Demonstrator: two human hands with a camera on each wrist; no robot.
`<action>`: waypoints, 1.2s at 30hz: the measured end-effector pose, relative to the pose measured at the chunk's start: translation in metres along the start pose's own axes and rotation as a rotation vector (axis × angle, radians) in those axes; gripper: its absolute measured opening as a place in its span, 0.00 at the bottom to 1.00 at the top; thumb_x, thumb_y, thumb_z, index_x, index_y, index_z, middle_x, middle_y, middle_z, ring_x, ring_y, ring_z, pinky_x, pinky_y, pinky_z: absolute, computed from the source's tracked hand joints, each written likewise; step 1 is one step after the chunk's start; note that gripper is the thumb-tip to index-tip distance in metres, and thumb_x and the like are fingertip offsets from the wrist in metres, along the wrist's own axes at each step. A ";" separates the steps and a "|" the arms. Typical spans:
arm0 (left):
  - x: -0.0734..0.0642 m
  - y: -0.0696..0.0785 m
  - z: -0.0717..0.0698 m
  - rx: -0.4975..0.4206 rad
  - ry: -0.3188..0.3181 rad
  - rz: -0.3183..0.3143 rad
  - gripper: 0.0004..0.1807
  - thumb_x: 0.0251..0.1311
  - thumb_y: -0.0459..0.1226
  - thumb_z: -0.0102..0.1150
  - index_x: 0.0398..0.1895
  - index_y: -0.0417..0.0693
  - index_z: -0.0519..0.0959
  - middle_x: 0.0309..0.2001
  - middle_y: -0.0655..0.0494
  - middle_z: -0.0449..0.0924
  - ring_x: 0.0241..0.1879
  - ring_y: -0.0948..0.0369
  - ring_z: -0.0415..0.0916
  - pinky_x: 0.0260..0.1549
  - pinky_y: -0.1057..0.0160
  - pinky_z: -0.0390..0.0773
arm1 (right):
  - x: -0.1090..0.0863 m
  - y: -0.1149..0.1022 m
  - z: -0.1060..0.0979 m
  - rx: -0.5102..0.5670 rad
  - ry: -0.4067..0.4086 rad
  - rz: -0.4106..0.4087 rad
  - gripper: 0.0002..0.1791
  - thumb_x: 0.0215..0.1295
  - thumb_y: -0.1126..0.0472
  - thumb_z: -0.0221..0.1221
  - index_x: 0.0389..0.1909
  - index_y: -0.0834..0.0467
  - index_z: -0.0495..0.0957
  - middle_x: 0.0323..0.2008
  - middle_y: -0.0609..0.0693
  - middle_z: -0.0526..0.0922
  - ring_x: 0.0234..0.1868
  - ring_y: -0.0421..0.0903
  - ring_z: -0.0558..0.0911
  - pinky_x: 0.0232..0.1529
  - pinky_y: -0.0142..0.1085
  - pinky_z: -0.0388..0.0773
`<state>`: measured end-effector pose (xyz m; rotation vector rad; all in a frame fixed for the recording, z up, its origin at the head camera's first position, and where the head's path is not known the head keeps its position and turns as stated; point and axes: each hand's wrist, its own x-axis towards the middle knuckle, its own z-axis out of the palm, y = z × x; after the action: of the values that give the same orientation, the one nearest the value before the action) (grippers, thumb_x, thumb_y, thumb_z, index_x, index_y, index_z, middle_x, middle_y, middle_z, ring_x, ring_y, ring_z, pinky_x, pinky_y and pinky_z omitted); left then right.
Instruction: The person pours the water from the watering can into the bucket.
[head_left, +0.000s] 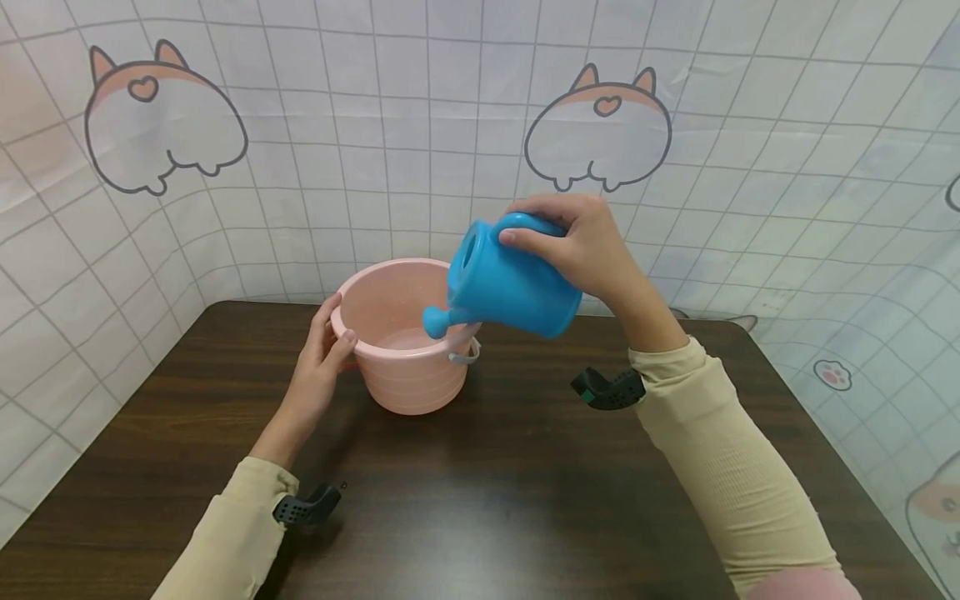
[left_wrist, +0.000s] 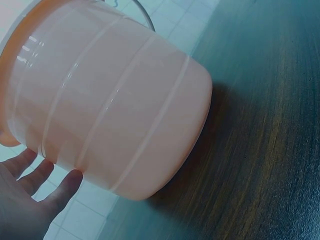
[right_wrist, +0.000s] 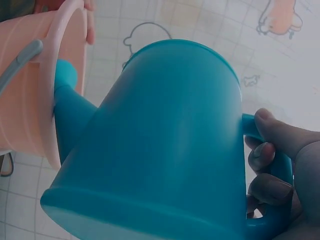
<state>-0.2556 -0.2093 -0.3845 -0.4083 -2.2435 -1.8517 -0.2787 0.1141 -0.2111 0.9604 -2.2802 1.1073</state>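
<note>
A pink bucket (head_left: 411,379) stands upright on the dark wooden table. My left hand (head_left: 315,367) holds its left side near the rim; the left wrist view shows the fingers (left_wrist: 67,192) against the outer wall. My right hand (head_left: 581,242) grips the handle of a blue watering can (head_left: 517,287), its fingers wrapped round it in the right wrist view. The can is tilted toward the bucket, and its spout (right_wrist: 72,110) reaches over the rim, with the round spout head inside the opening. No stream of water is visible.
A grey bucket handle (head_left: 467,354) hangs at the bucket's right side. Behind the table (head_left: 480,508) hangs a white gridded curtain (head_left: 360,150) with cartoon animals. Black straps (head_left: 306,506) sit at both wrists.
</note>
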 end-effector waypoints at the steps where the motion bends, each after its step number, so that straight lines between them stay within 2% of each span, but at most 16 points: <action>1: 0.000 0.000 0.000 0.000 0.000 0.001 0.31 0.67 0.44 0.42 0.70 0.67 0.46 0.68 0.50 0.56 0.61 0.49 0.61 0.44 0.70 0.74 | 0.001 0.000 0.000 0.002 0.002 0.001 0.14 0.56 0.55 0.62 0.43 0.56 0.82 0.39 0.51 0.84 0.41 0.43 0.82 0.46 0.41 0.78; 17: -0.001 0.001 -0.002 -0.002 -0.001 0.005 0.31 0.68 0.43 0.42 0.71 0.65 0.46 0.68 0.47 0.55 0.61 0.48 0.60 0.43 0.69 0.74 | 0.006 -0.001 0.002 -0.038 0.013 0.087 0.15 0.57 0.54 0.62 0.41 0.58 0.81 0.38 0.54 0.84 0.40 0.46 0.81 0.45 0.42 0.78; 25: -0.001 -0.001 -0.001 0.001 0.004 -0.009 0.30 0.68 0.44 0.42 0.70 0.66 0.46 0.68 0.48 0.57 0.61 0.48 0.61 0.47 0.59 0.74 | 0.009 -0.001 0.005 -0.059 0.005 0.105 0.15 0.57 0.52 0.62 0.41 0.57 0.81 0.38 0.53 0.84 0.41 0.45 0.81 0.46 0.42 0.77; 36: 0.000 0.000 -0.002 -0.002 0.006 0.004 0.30 0.68 0.43 0.42 0.71 0.64 0.46 0.67 0.48 0.57 0.60 0.48 0.61 0.46 0.60 0.75 | 0.011 -0.002 0.006 -0.075 0.004 0.134 0.17 0.56 0.51 0.61 0.43 0.57 0.81 0.41 0.52 0.83 0.43 0.46 0.81 0.47 0.44 0.77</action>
<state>-0.2558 -0.2109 -0.3839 -0.4069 -2.2347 -1.8511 -0.2856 0.1037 -0.2067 0.7858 -2.3949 1.0678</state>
